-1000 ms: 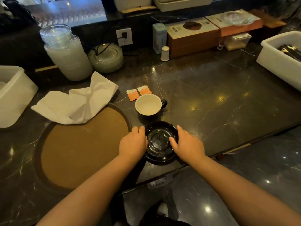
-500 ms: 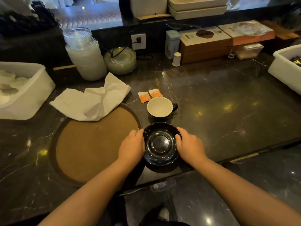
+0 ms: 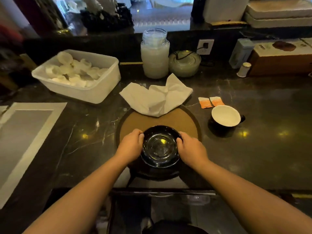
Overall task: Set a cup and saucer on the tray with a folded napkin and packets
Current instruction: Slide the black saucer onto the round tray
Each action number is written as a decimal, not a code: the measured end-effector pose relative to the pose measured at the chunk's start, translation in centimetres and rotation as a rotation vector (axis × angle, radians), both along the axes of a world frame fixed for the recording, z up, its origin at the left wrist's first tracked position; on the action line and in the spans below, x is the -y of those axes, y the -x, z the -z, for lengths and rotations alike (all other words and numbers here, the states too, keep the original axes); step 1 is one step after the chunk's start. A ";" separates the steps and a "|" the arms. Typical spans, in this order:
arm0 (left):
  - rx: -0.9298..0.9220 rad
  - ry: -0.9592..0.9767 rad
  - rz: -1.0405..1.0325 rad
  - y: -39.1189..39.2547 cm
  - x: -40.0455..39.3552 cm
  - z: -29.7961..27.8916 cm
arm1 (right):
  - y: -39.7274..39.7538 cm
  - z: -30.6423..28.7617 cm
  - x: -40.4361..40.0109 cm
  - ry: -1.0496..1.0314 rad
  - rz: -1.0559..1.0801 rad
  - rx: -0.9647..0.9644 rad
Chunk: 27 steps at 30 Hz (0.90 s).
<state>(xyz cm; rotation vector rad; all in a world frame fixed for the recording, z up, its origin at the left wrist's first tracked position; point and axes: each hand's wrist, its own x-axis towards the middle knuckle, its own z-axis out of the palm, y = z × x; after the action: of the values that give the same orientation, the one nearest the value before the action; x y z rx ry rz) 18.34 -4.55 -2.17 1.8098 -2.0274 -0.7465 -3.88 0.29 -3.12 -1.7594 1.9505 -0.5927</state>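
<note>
I hold a glossy black saucer (image 3: pixel 160 146) by its rim with both hands, my left hand (image 3: pixel 130 146) on its left side and my right hand (image 3: pixel 191 150) on its right. The saucer is over the near part of the round brown tray (image 3: pixel 177 120). A crumpled white napkin (image 3: pixel 156 97) lies unfolded across the tray's far edge. Two orange packets (image 3: pixel 211 102) lie on the counter to the right of the tray. Just below them stands a black cup with a white inside (image 3: pixel 225 116), its handle pointing right.
A white tub of small white items (image 3: pixel 79 75) sits at the back left. A glass jar (image 3: pixel 155 53) and a stack of glass plates (image 3: pixel 184 64) stand behind the napkin. Boxes (image 3: pixel 280 56) and a small white shaker (image 3: pixel 244 70) are at the back right. A grey mat (image 3: pixel 25 132) lies at left.
Both hands have carried the saucer leftward from the bare counter in front of the cup to above the tray. The cup, napkin and packets have stayed in place.
</note>
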 end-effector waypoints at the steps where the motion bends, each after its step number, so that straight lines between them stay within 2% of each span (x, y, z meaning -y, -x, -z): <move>1: 0.045 0.001 0.007 -1.1 0.1 0.0 | -1.1 0.1 0.3 -0.001 -0.013 -0.007; 11: 0.384 -0.005 0.104 -6.8 1.7 1.7 | -7.2 2.1 1.5 -0.088 -0.024 -0.093; 21: 0.488 0.093 0.170 -7.0 2.1 2.5 | -7.7 3.3 1.6 -0.090 0.004 -0.143; 27: 0.480 0.131 0.173 -7.2 2.1 2.8 | -7.8 3.8 1.6 -0.080 0.026 -0.149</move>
<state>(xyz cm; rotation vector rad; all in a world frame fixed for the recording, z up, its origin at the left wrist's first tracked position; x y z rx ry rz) 25.56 -6.67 -4.95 1.8867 -2.4883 -0.2179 3.93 -1.31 -6.89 -1.7760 2.0691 -0.3957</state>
